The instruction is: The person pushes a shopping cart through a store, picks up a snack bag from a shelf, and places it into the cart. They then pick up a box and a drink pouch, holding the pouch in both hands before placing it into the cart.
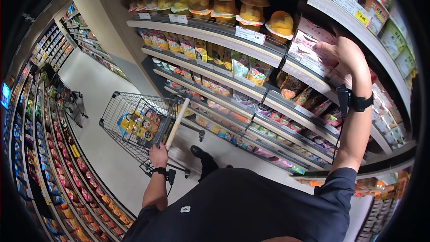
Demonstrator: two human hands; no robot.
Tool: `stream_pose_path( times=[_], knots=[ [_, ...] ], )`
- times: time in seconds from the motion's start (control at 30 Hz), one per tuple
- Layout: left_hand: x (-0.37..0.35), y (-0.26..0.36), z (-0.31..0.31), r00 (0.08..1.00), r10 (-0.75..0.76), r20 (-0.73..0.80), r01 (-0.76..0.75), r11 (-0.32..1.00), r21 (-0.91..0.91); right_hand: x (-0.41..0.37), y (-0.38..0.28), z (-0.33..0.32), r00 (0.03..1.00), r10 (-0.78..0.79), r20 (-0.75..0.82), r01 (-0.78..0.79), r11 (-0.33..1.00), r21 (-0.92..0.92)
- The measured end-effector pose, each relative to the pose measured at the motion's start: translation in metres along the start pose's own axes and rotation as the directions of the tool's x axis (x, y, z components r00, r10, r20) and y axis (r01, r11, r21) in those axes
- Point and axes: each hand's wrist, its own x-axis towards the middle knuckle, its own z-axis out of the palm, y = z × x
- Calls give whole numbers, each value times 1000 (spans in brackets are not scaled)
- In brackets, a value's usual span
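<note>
My right hand (342,54) reaches into the upper shelf at the right, its fingers on or just at a pink and white package (307,40); whether they grip it is hidden. Left of that package stand yellow dome-shaped cups (281,23). Down at the cart's near end, my left hand (158,156) has its fingers wrapped round the shopping cart's handle (172,133), by the lower end of the pale bar. Inside the wire cart (117,127) lie several colourful packages (145,124).
Shelves of bagged snacks (67,175) curve along the left side of the aisle. Pouches (197,49) fill the lower shelves ahead. Another cart (74,101) stands farther down the aisle floor (85,80). My shoe (201,156) is beside the cart.
</note>
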Motion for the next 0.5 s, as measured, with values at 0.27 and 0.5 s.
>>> stream_pose_path(
  times=[0.27,0.5],
  knots=[
    [3,-2,1,1000,-6,5,6,1000,-16,-4,-7,-3,997,-65,-52,66,997,29],
    [0,3,-4,999,25,-41,-26,999,-24,-8,-43,-22,948,291,128,-279,955,-101]
  ],
)
